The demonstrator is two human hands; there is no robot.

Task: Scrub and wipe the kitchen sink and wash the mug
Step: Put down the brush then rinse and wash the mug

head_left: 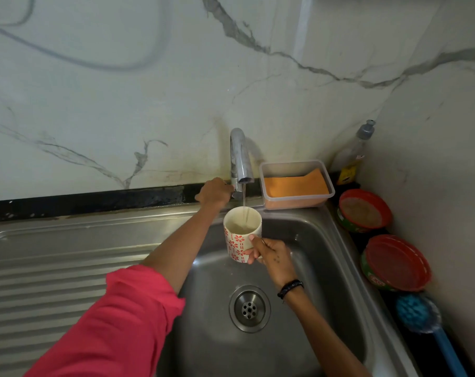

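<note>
Two hands: right hand [269, 254] grips mug [241, 232] under running tap [240, 159]; left hand [214, 193] clasps tap lever.
Sink [298, 336] rim, right: clear tub [296, 186] with orange cloth, two red-lidded tubs [364, 210], blue brush [418, 317].

clear box [297, 170], orange cloth [296, 187] inside | soap bottle [353, 156] | two red-lidded tubs [362, 210] | blue brush [421, 319]

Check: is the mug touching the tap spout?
Apart. The head view shows the mug held below the tap spout, with open space and a thin stream of water between them.
</note>
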